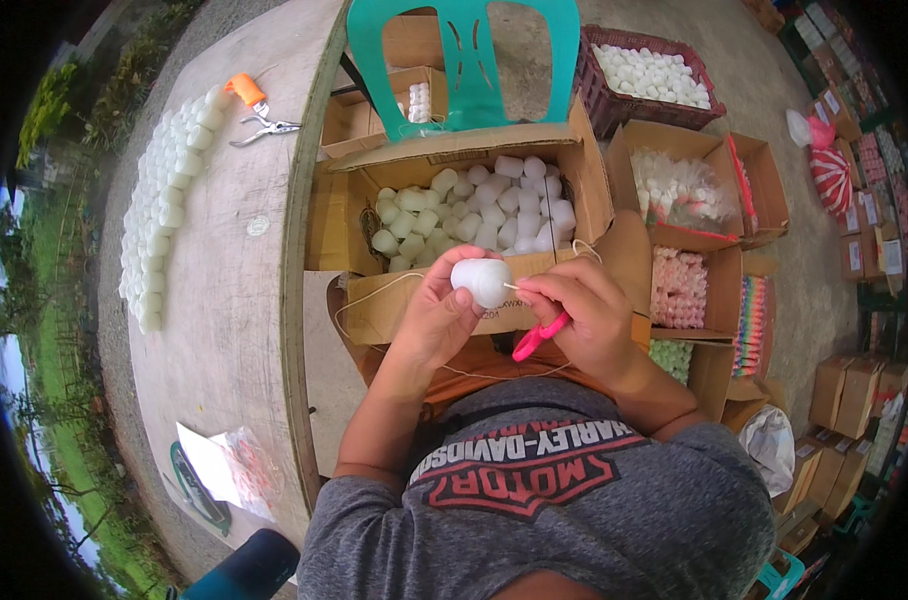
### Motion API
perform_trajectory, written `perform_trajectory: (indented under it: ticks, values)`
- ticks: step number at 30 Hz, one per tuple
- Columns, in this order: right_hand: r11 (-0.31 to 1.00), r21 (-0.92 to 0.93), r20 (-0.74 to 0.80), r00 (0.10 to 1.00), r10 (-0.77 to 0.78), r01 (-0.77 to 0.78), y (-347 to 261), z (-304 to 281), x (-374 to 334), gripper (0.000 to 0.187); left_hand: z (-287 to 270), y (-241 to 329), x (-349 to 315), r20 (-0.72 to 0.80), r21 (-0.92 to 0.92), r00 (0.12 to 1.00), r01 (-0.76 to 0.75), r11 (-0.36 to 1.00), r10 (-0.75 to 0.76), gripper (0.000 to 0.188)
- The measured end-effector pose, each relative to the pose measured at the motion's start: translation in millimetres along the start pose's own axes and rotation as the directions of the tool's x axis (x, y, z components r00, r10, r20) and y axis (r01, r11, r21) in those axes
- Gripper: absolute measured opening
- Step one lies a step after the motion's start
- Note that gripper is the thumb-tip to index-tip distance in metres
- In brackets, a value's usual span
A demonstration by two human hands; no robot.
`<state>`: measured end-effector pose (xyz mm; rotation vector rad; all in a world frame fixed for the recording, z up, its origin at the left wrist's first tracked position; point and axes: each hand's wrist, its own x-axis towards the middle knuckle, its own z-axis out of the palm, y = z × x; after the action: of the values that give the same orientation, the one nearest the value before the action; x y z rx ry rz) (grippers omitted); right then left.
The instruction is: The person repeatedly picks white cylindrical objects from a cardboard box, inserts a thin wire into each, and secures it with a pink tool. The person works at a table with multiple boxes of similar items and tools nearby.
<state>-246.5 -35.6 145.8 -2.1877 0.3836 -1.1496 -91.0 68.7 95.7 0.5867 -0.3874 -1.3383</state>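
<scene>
A smooth white cylinder with rounded edges [481, 283], much like a candle, is held sideways in my left hand [436, 322], thumb and fingers curled round it. At its right end, the fingertips of my right hand [592, 315] pinch a thin pale cord [512, 286]. Pink-handled scissors [538, 338] hang from the same hand, their blades mostly hidden by the fingers. More cord loops over the flap and across my lap. Just beyond my hands, an open cardboard box [340, 215] holds many similar white cylinders [494, 212].
At left, a worktable [224, 330] carries rows of white cylinders [164, 205], orange-handled pliers [259, 110] and a plastic bag [249, 465]. A green chair [464, 70] stands beyond the box. To the right are a filled crate [709, 105] and several cartons [719, 235].
</scene>
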Motion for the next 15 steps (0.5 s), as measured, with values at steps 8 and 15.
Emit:
perform_trajectory:
  ticks: [8,15]
  values:
    - [0.999,-0.018,0.088,0.996,0.028,-0.027,-1.0,-4.2,-0.9,0.02,2.1,4.1,1.0,0.029,0.11,0.999,-0.049,0.993,0.047,0.052]
    - [0.994,-0.073,0.145,0.985,0.088,-0.078,-2.7,-7.2,-1.9,0.02,0.3,7.4,-0.7,0.013,0.407,0.996,-0.081,0.91,0.083,0.054]
